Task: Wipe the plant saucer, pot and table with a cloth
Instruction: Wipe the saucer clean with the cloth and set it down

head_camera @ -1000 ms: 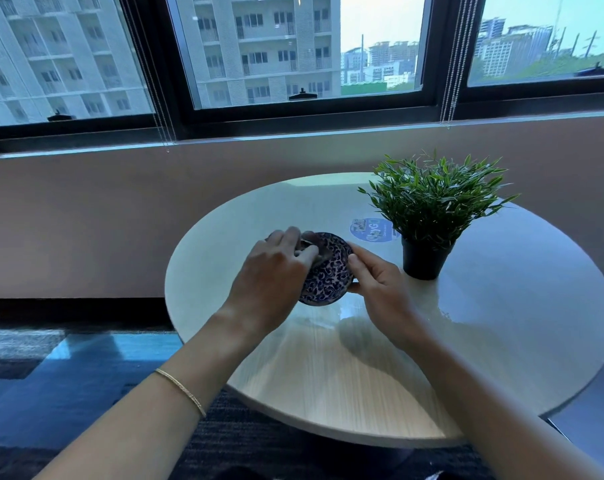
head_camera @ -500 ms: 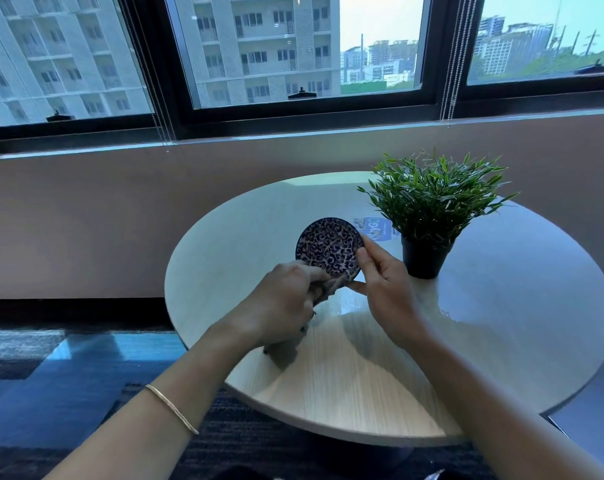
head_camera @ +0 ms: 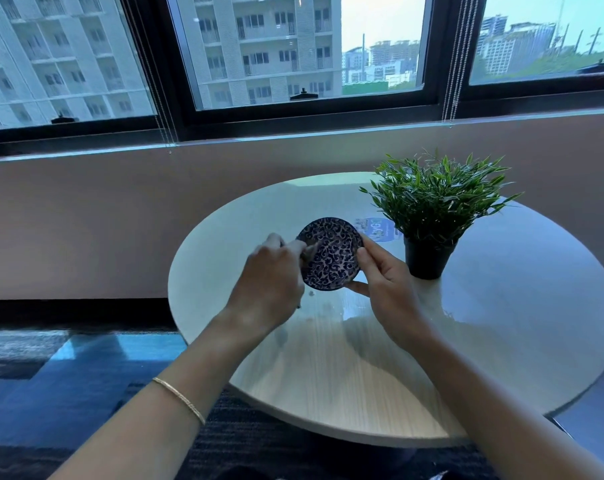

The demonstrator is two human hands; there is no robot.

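You are on the saucer step. Your right hand [head_camera: 387,285] holds the blue-patterned saucer [head_camera: 331,252] tipped up on edge over the bench [head_camera: 501,306]. Its grip is clamped on the right rim, with fingers along the edge and the thumb below. Whether the lower rim touches the bench, I cannot tell.

Your left hand [head_camera: 269,282] has its grip closed round a small greyish cloth [head_camera: 309,251]. Only a scrap of it shows at the fingertips, pressed to the left part of the patterned face.

I judge the next move to be a sweep of the cloth across that face and round the rim. Turn the saucer in your right hand so the far side gets wiped too, then set it down flat. The pot and bench, I take it, come after.

The black pot [head_camera: 427,259] with its leafy green plant [head_camera: 435,199] stands just right of your right hand, so mind your knuckles as you turn. A round blue sticker [head_camera: 380,230] lies on the bench just behind the saucer. A thin bracelet [head_camera: 179,398] sits on your left forearm, well clear of the work.
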